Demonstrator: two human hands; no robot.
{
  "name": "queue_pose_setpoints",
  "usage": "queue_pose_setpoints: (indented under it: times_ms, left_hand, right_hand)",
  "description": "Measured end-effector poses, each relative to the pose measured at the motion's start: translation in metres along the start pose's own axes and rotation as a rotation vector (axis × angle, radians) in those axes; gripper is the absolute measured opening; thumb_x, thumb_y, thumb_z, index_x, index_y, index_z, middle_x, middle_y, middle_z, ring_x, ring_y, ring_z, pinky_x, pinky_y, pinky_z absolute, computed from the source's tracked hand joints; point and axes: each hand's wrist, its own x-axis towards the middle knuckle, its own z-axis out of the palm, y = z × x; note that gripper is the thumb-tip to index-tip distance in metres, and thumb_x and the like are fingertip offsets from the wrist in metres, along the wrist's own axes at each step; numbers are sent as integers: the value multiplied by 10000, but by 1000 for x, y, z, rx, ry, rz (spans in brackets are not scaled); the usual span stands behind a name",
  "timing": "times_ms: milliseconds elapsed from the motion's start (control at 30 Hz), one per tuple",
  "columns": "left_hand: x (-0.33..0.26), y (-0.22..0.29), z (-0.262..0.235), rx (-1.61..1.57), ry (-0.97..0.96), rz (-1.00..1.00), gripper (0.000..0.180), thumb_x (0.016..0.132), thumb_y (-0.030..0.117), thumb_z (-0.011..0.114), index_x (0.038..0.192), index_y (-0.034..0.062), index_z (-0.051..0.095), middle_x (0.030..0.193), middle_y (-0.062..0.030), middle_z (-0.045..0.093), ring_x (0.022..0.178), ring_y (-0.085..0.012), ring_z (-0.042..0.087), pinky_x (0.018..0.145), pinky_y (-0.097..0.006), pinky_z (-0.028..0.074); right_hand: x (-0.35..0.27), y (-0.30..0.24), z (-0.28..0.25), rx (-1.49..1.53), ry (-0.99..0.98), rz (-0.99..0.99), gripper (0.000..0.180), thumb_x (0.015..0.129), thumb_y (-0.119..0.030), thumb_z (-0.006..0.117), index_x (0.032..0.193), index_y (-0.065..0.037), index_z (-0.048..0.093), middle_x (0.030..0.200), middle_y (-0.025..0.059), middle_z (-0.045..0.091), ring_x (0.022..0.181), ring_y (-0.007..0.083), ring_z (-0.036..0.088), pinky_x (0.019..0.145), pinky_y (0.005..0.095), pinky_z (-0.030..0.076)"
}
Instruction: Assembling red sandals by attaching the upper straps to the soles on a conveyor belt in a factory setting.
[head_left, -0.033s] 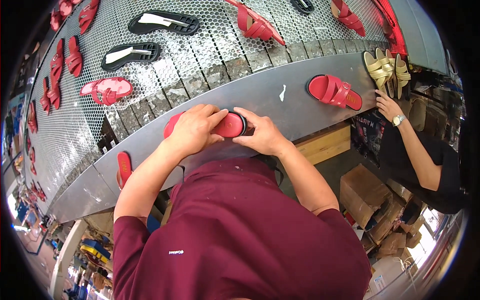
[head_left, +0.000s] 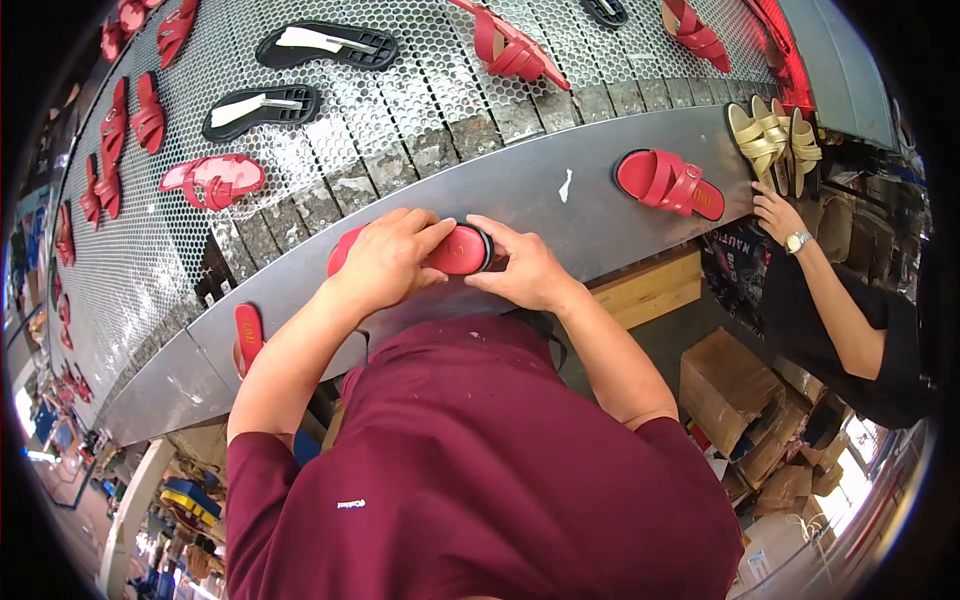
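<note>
A red sandal (head_left: 457,252) with a dark sole edge is between my hands, over the metal ledge in front of me. My left hand (head_left: 393,258) wraps over its middle from above and hides the straps. At the heel end, my right hand (head_left: 528,268) grips the rim between thumb and fingers. A finished-looking red sandal with crossed straps (head_left: 665,183) lies on the ledge to the right. Another red sandal (head_left: 248,335) rests beside my left forearm, partly hidden by it.
Beyond the ledge (head_left: 540,180), a perforated metal conveyor (head_left: 430,90) carries red sandals and black soles (head_left: 262,110) with pale strips. At right, a co-worker's hand (head_left: 778,213) touches gold sandals (head_left: 757,142). Cardboard boxes (head_left: 730,385) stand lower right.
</note>
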Motion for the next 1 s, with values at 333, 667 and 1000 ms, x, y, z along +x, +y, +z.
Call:
queue_pose_setpoints:
  times_ms: [333, 667, 1000]
  left_hand:
    - [9, 6, -1, -35, -21, -18, 674, 614, 201, 844, 1224, 49, 601, 1131, -118, 609, 1022, -321, 595, 863, -416, 495]
    - [22, 8, 13, -63, 35, 23, 676, 641, 221, 823, 1240, 27, 575, 1098, -134, 605, 1001, -337, 595, 841, -433, 497]
    - [54, 33, -20, -190, -15, -220, 604, 736, 272, 789, 1222, -12, 572, 1186, -198, 612, 1123, -349, 590, 938, -412, 477]
  right_hand:
    - [-1, 3, -9, -6, 3, -27, 752, 717, -122, 778, 1384, -19, 447, 1007, 189, 700, 905, 239, 698, 828, 334, 537]
    - [1, -23, -11, -250, 132, -6, 634, 808, -267, 724, 1326, 13, 489, 934, 234, 670, 839, 354, 684, 736, 381, 537]
    - [3, -21, -55, -245, 270, -379, 439, 871, -238, 591, 1235, 7, 589, 887, 239, 666, 794, 403, 656, 746, 447, 524]
